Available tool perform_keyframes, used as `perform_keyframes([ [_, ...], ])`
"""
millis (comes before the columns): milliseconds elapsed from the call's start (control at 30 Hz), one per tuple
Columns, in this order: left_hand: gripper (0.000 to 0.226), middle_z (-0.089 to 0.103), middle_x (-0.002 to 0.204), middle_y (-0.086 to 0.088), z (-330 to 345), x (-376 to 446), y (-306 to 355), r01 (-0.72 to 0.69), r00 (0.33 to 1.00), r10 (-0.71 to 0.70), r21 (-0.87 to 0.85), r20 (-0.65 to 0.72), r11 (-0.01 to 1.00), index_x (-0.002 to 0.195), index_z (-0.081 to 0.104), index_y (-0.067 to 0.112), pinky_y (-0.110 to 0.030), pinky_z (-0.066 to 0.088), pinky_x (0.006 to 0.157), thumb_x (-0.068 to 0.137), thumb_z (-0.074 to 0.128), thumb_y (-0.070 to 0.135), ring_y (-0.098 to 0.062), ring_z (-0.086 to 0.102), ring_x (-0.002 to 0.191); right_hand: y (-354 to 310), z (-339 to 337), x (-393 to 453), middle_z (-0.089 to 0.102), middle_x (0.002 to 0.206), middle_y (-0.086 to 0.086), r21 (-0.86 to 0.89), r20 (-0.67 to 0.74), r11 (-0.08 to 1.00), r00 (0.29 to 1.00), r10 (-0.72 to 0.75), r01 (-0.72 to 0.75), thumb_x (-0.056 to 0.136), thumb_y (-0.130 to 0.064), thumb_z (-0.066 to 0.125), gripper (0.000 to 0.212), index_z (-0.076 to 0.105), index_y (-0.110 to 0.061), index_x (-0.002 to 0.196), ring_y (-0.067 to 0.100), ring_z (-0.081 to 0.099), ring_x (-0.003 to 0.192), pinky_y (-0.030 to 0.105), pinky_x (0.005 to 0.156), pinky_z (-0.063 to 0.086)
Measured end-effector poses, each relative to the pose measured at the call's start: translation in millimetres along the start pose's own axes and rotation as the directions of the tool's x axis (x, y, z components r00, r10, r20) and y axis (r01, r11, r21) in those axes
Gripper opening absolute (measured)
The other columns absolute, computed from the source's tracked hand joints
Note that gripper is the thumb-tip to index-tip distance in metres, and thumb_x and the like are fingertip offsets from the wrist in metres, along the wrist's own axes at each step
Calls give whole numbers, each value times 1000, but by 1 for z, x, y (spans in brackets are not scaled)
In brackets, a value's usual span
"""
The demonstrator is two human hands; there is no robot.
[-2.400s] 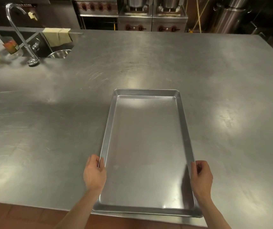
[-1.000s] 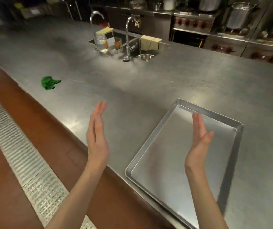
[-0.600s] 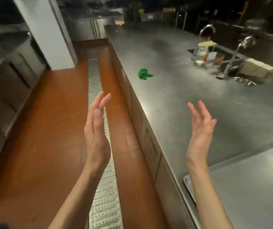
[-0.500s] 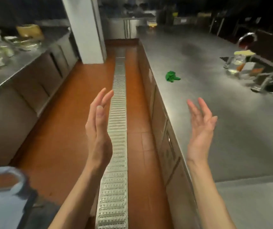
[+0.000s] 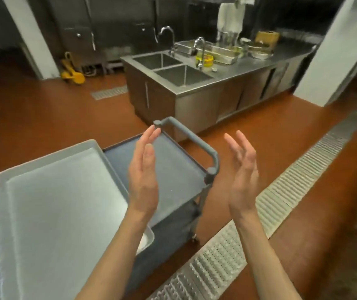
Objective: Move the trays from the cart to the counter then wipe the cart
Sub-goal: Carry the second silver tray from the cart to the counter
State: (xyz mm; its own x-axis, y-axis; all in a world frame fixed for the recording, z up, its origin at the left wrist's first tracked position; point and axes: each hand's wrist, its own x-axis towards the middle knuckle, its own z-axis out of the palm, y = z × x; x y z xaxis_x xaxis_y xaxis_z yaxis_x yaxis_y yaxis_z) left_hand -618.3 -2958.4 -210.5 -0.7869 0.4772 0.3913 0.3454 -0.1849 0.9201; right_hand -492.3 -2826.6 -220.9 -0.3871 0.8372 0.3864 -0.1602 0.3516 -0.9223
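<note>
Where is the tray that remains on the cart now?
In the head view, the tray lies lower left on the cart's top shelf, away from the cart handle, left of the open left hand.

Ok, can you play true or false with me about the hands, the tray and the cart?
1. Both hands, left hand and right hand, are holding nothing. True.
2. A tray lies on the cart. True.
3. The right hand grips the cart's handle. False: it is raised in the air, fingers loose, apart from the handle.
4. The tray is full of food. False: it looks bare.
5. A sink is behind the cart. True.
</note>
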Motion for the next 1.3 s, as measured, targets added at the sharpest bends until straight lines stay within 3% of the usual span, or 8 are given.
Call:
perform_keyframes([
  [100, 45, 50, 154, 26, -73, -1, -6, 77, 983, -58, 103, -172, 992, 143, 46, 51, -7, 32, 112, 102, 30, 59, 7, 44, 142, 1, 70, -13, 52, 152, -13, 54, 141, 997, 989, 41, -49, 107, -52, 20, 46, 45, -46, 146, -3, 44, 141, 31, 123, 29],
  [267, 47, 51, 150, 28, -179, -19, -26, 190, 896, -107, 155, -430, 969, 151, 47, 39, -19, 44, 111, 108, 35, 54, 6, 51, 135, 11, 163, -36, 42, 154, -29, 65, 387, 992, 919, 78, -111, 109, -50, 22, 42, 49, -56, 140, -3, 35, 146, 32, 121, 23],
  [367, 53, 48, 151, 21, -220, -33, -33, 249, 843, -116, 190, -525, 950, 153, 48, 26, 8, 35, 92, 108, 33, 48, 27, 43, 126, 17, 195, -46, 45, 154, -26, 50, 494, 984, 861, 125, -172, 97, -72, 24, 43, 45, -67, 134, -4, 38, 144, 13, 107, 25],
  [500, 52, 52, 147, 13, -259, -49, -55, 332, 774, -103, 262, -625, 906, 152, 50, 17, 11, 33, 87, 108, 36, 41, 32, 45, 117, 44, 222, -49, 46, 154, -23, 7, 559, 984, 817, 143, -177, 83, -92, 26, 71, 42, -55, 141, -6, 42, 140, 5, 100, 29],
  [667, 45, 56, 151, 7, -295, -77, -103, 473, 678, -144, 277, -721, 837, 152, 50, 20, 4, 32, 99, 112, 40, 36, 2, 48, 136, 89, 243, -45, 47, 154, -17, -39, 620, 975, 760, 195, -219, 90, -80, 31, 73, 42, -40, 150, 1, 44, 141, 7, 99, 32],
  [1000, 53, 45, 161, 0, -330, -125, -180, 700, 589, -343, 251, -732, 669, 158, 42, 15, -29, 30, 117, 110, 49, 36, -18, 41, 149, 175, 248, -70, 54, 144, -6, -281, 601, 937, 724, 339, -206, 102, -35, 60, 53, 45, -23, 151, 13, 50, 132, 31, 108, 40],
  [1167, 57, 46, 160, -9, -349, -153, -211, 788, 542, -403, 279, -738, 549, 157, 41, 10, -47, 36, 123, 104, 61, 16, -29, 45, 147, 217, 243, -96, 53, 129, 4, -487, 553, 867, 730, 401, -108, 99, -16, 66, 50, 51, -9, 146, 23, 57, 113, 45, 100, 51],
  [1300, 49, 61, 137, -18, -361, -164, -222, 839, 517, -399, 355, -757, 413, 146, 55, 6, -48, 49, 107, 98, 62, 3, -37, 60, 126, 236, 240, -110, 52, 118, 8, -602, 515, 794, 717, 469, -87, 96, -8, 66, 38, 58, -4, 133, 28, 58, 104, 42, 94, 51],
])
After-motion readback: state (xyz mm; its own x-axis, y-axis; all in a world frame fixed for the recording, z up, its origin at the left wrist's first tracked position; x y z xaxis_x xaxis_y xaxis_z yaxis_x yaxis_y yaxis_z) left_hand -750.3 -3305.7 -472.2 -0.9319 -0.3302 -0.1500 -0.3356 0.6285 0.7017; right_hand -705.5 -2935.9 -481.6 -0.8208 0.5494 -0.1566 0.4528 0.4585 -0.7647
